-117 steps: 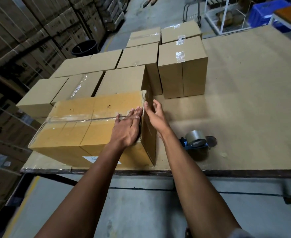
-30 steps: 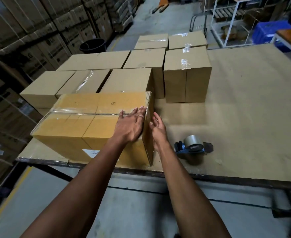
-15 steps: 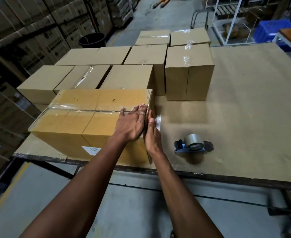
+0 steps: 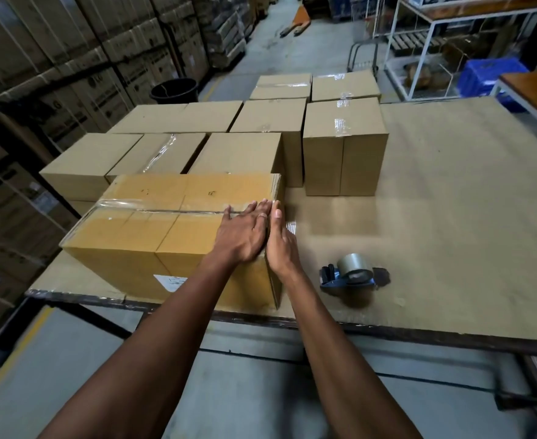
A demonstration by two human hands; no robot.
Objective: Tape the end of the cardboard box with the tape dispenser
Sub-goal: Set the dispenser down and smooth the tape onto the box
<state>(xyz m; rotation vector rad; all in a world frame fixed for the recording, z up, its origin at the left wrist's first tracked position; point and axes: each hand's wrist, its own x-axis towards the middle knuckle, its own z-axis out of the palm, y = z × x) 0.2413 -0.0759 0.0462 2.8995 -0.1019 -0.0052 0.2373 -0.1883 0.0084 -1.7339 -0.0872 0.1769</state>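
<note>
Head camera looks down on a cardboard box, a yellow-brown carton lying lengthwise at the near edge of a board-covered table. Its top flaps meet in a long centre seam covered by a strip of clear glossy tape that wrinkles and folds over the box's left end. A white label shows on the side of the box facing the person. The left hand lies flat on top of the box at its right end, fingers straight and close together, holding nothing. The right hand stands on edge against the right end face of the box, fingers straight and together, pressing there with nothing gripped; a short glint of clear tape shows just beside it on that end. A tape dispenser, blue-framed with a grey-green roll, rests on the table to the right of the box, apart from both hands. Behind the box stand rows of paler taped cartons, the nearest ones touching its far side. A black bucket sits on the floor beyond them.
</note>
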